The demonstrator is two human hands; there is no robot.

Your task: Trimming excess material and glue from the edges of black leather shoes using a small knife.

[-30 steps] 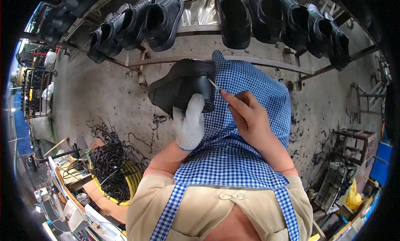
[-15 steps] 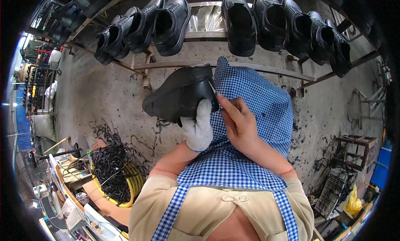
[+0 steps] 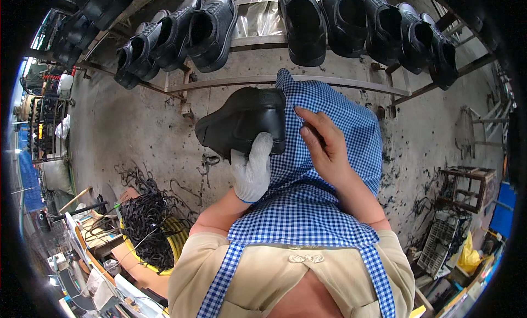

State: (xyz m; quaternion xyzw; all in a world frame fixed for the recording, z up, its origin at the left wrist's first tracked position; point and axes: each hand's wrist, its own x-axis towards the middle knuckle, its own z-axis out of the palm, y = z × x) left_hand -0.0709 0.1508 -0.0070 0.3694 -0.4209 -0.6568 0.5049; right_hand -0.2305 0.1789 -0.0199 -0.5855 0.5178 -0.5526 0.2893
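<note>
Where the black shoe [image 3: 241, 117] is: held at the left edge of the checked apron [image 3: 351, 120], mostly above the floor [image 3: 132, 120].
Left hand [image 3: 252, 172]: gloved, gripping the shoe's near side, thumb against it.
Right hand [image 3: 330, 150]: bare, half curled just beside the shoe; whether it holds anything, cannot tell.
Handling: probably light, firm-walled, smooth enough to slip; best held near the sole.

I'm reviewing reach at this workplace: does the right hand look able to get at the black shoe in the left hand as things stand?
Likely yes: the bare right hand is just beside the black shoe that the gloved left hand holds, and nothing visible blocks the gap between them.
</note>
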